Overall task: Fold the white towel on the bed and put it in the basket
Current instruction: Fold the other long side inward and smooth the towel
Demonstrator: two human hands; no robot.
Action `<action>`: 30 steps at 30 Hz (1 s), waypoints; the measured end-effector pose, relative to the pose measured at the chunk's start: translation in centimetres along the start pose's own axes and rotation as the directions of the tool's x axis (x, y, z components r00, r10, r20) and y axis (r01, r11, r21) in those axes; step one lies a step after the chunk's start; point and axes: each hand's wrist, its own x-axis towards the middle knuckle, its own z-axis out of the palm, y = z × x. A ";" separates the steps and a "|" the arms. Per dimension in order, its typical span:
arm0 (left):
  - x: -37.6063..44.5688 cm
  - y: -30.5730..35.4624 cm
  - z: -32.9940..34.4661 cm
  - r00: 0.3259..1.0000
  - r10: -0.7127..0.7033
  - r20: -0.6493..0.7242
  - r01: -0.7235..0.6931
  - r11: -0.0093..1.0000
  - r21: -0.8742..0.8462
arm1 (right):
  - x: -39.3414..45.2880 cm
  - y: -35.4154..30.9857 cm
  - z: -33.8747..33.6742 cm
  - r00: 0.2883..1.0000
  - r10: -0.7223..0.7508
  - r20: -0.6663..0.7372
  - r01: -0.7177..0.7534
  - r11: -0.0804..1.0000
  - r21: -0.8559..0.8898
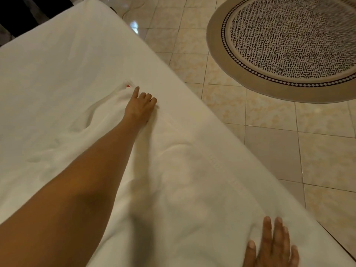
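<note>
The white towel [179, 170] lies spread and rumpled on the white bed [57, 60], running from the near edge to mid-bed. A small red tag shows at its far corner. My left hand [139, 106] reaches across to that far corner with the fingers curled on the towel's edge, index finger pointing at the tag. My right hand [273, 245] rests flat on the towel's near end at the bottom of the view, fingers spread. No basket is in view.
The bed's edge runs diagonally from top centre to bottom right. Beyond it is a beige tiled floor [269, 141] with a round patterned rug [289, 45] at the upper right. Dark furniture [23, 10] stands at the top left.
</note>
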 end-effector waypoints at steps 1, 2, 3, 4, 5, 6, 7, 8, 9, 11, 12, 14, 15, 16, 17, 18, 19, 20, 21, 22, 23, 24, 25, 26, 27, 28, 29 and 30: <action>-0.1 0.1 0.3 1.000 -0.016 -0.012 0.016 1.000 -0.005 | -0.1 0.0 0.0 1.000 0.003 0.002 -0.003 1.000 0.002; -0.1 0.2 0.6 0.999 -0.036 -0.021 0.035 0.999 -0.011 | -0.2 0.0 0.0 1.000 0.002 0.004 -0.002 1.000 0.002; -0.1 0.2 0.9 0.998 -0.055 -0.025 0.055 0.998 -0.016 | -0.2 0.0 -0.1 1.000 -0.003 0.010 0.003 1.000 0.000; 0.1 0.2 1.0 0.997 -0.072 -0.028 0.071 0.997 -0.022 | -0.1 0.1 -0.2 1.000 -0.011 0.020 0.011 1.000 -0.006; 0.2 0.2 1.1 0.996 -0.081 -0.030 0.080 0.996 -0.030 | -0.1 0.3 -0.2 0.999 -0.021 0.028 0.021 1.000 -0.016; 0.5 0.2 1.2 0.996 -0.084 -0.027 0.083 0.996 -0.036 | -0.1 0.4 -0.3 0.999 -0.030 0.031 0.031 0.999 -0.027; 0.8 0.2 1.0 0.996 -0.082 -0.018 0.081 0.996 -0.033 | -0.1 0.5 -0.3 0.999 -0.040 0.030 0.041 0.999 -0.031; 1.1 0.2 0.8 0.997 -0.079 -0.002 0.079 0.997 -0.018 | -0.2 0.5 -0.3 0.998 -0.047 0.028 0.048 0.998 -0.027; 1.4 0.2 0.6 0.997 -0.072 0.013 0.072 0.997 0.006 | -0.3 0.5 -0.3 0.998 -0.051 0.026 0.052 0.998 -0.024; 1.8 0.3 0.3 0.998 -0.052 0.028 0.050 0.997 0.056 | -0.4 0.7 -0.1 0.998 -0.047 0.029 0.047 0.999 -0.024; 1.9 0.3 0.2 0.998 -0.049 0.034 0.047 0.997 0.067 | -0.4 0.8 -0.2 0.999 -0.042 0.030 0.043 0.999 -0.017; 1.7 0.1 0.3 0.998 -0.047 0.036 0.044 0.997 0.069 | -0.3 0.6 -0.3 0.999 -0.042 0.031 0.042 0.999 -0.013; 1.5 0.1 0.3 0.999 -0.048 0.014 0.048 0.997 0.056 | -0.4 0.4 -0.4 0.999 -0.042 0.032 0.043 0.999 -0.018; 1.2 0.2 0.3 0.998 -0.055 -0.018 0.055 0.998 0.035 | -0.3 0.3 -0.6 0.999 -0.044 0.032 0.045 0.999 -0.022; 0.6 0.2 0.6 0.996 -0.067 -0.055 0.067 0.998 -0.001 | -0.3 0.2 -0.7 0.999 -0.047 0.028 0.047 0.999 -0.019; -0.1 0.2 1.1 0.991 -0.090 -0.101 0.085 0.995 -0.054 | -0.2 0.2 -0.8 0.999 -0.050 0.020 0.050 0.999 -0.014; -1.0 0.3 2.1 0.980 -0.125 -0.153 0.106 0.987 -0.123 | -0.2 0.2 -0.9 0.999 -0.049 0.011 0.049 0.999 -0.012; -2.1 0.6 3.0 0.965 -0.168 -0.201 0.128 0.972 -0.199 | -0.2 0.2 -0.9 0.999 -0.041 0.000 0.041 0.999 -0.010; -3.4 1.1 3.8 0.950 -0.215 -0.225 0.151 0.950 -0.272 | -0.2 0.2 -1.0 1.000 -0.030 -0.007 0.030 1.000 -0.002; -4.6 1.5 4.3 0.939 -0.261 -0.224 0.182 0.929 -0.323 | -0.2 0.1 -1.1 1.000 -0.025 -0.007 0.026 1.000 0.013; -5.4 1.8 4.6 0.929 -0.297 -0.221 0.209 0.913 -0.350 | -0.2 0.0 -1.2 1.000 -0.028 0.001 0.028 0.999 0.031; -5.8 1.8 4.5 0.923 -0.314 -0.223 0.223 0.908 -0.355 | -0.2 0.0 -1.3 0.999 -0.035 0.008 0.034 0.998 0.043; -5.9 1.6 4.3 0.922 -0.306 -0.236 0.217 0.915 -0.340 | -0.2 0.1 -1.5 0.999 -0.041 0.015 0.041 0.998 0.050; -5.8 1.1 3.8 0.929 -0.282 -0.240 0.201 0.928 -0.312 | -0.2 0.3 -1.6 0.999 -0.045 0.020 0.044 0.998 0.054; -5.8 0.5 3.3 0.939 -0.245 -0.242 0.174 0.944 -0.281 | -0.2 0.4 -1.7 0.999 -0.045 0.020 0.044 0.997 0.066; -5.8 0.0 2.7 0.951 -0.207 -0.230 0.143 0.954 -0.264 | -0.2 0.4 -2.0 0.999 -0.043 0.006 0.043 0.996 0.077; -5.8 -0.5 2.3 0.962 -0.187 -0.199 0.129 0.954 -0.272 | -0.2 0.3 -2.3 0.999 -0.039 -0.006 0.039 0.996 0.084; -6.3 -0.8 1.7 0.972 -0.176 -0.153 0.126 0.948 -0.291 | -0.2 0.2 -2.7 1.000 -0.026 -0.002 0.026 0.996 0.086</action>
